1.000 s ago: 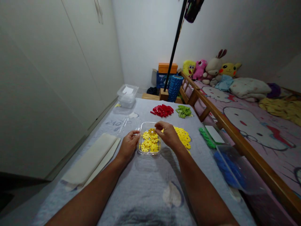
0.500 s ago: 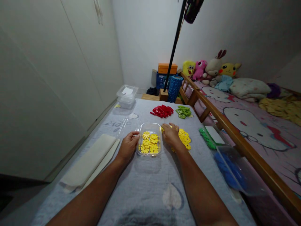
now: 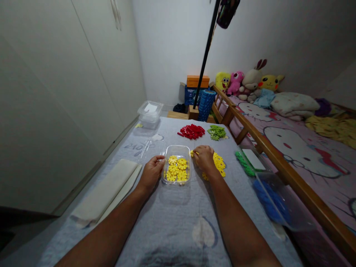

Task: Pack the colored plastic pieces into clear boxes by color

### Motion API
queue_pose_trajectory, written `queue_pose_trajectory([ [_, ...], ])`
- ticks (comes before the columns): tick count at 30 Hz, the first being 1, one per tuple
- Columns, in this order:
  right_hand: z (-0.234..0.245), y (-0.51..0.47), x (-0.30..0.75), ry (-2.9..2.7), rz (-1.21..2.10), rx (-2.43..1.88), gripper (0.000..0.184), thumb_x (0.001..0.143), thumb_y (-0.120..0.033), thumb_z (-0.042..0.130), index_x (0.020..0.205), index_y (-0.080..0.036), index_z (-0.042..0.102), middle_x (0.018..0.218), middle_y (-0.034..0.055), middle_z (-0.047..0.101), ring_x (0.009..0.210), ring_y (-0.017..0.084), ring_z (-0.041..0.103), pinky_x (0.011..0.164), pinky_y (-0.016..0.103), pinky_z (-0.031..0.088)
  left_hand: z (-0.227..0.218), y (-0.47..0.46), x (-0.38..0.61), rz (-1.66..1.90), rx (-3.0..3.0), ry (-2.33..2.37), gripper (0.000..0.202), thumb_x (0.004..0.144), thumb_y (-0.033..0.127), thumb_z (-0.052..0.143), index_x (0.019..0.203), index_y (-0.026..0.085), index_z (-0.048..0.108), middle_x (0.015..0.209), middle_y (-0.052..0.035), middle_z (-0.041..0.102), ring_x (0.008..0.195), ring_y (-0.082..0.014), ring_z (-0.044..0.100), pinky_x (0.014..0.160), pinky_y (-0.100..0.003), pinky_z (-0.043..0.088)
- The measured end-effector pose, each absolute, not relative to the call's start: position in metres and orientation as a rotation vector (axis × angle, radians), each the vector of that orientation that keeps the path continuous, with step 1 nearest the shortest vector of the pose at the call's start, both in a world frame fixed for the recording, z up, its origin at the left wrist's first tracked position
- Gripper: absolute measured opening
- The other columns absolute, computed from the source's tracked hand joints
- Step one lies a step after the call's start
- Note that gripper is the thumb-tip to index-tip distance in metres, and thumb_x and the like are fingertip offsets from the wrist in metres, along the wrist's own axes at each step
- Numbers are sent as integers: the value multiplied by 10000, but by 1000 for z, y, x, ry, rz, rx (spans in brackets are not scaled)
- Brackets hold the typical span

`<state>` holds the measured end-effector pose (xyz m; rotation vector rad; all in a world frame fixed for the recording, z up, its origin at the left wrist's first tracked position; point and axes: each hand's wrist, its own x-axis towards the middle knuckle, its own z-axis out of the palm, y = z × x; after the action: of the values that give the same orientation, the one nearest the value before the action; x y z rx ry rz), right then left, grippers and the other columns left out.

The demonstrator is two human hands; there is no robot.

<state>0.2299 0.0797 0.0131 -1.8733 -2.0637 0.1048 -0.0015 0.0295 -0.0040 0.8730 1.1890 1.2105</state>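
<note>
A clear plastic container (image 3: 178, 148) sits in the middle of the table, holding several yellow snowflake discs (image 3: 174, 170). My left hand (image 3: 152, 170) grips its left wall, with thumb and fingers closed at the rim. Just right of the container, my right hand (image 3: 204, 157) is bent in a pinch, palm down. A yellow snowflake disc (image 3: 192, 153) shows at its fingertips; whether more are under the fingers is hidden. Beside and partly behind that hand lies a loose pile of yellow discs (image 3: 219, 163).
Red pieces (image 3: 192, 131) and light green pieces (image 3: 217, 132) lie in piles farther back. Stacked clear containers (image 3: 150, 111) stand at the back left. Folded cloth (image 3: 108, 189) lies left. Boxes of green (image 3: 244, 163) and blue pieces (image 3: 272, 200) line the right edge by the wooden bed rail (image 3: 261, 146).
My right hand has shifted slightly right over the yellow pile, and its fingers have drawn together. My left hand and the container have stayed in place.
</note>
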Motion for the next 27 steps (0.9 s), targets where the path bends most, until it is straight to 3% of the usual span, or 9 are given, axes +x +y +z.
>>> queue_pose_trajectory([
  [3,18,83,237,-1925,145,-1778,207,897,-228,568,927,-202,771,1008,105,688,993,233,553,911,362,377,-5,30,-2,1216,875,1187,496,642,490,755,995,175,608,589,60,559,498,-121,558,467,-204,391],
  [10,47,76,233,-1654,406,-1333,64,812,-232,607,824,-198,659,781,6,640,739,167,563,721,284,428,-2,29,-1,1213,878,1180,473,658,479,746,991,175,603,610,54,571,514,-119,562,478,-205,402],
  [14,61,64,212,-1795,380,-1271,53,794,-177,620,753,-211,619,779,6,653,817,183,565,789,306,407,-2,29,0,1214,871,1168,473,659,476,750,993,182,594,628,49,589,523,-118,565,499,-210,420],
  [19,55,59,194,-1952,235,-1411,85,826,-135,613,804,-214,637,887,28,685,929,214,533,865,349,347,-6,31,-1,1212,860,1161,497,647,479,762,1004,177,594,632,49,587,524,-124,571,506,-221,432],
  [23,49,63,197,-2024,244,-1511,36,837,-222,659,805,-209,650,978,56,675,1000,230,517,873,341,342,-6,31,-1,1212,861,1156,496,653,470,761,1012,173,592,642,47,593,541,-129,585,523,-226,445],
  [27,45,73,214,-1961,306,-1543,188,913,-320,569,799,-200,659,964,57,682,972,211,545,904,329,357,-2,29,0,1216,870,1180,493,648,477,758,1005,175,601,635,49,597,534,-127,582,501,-216,427],
])
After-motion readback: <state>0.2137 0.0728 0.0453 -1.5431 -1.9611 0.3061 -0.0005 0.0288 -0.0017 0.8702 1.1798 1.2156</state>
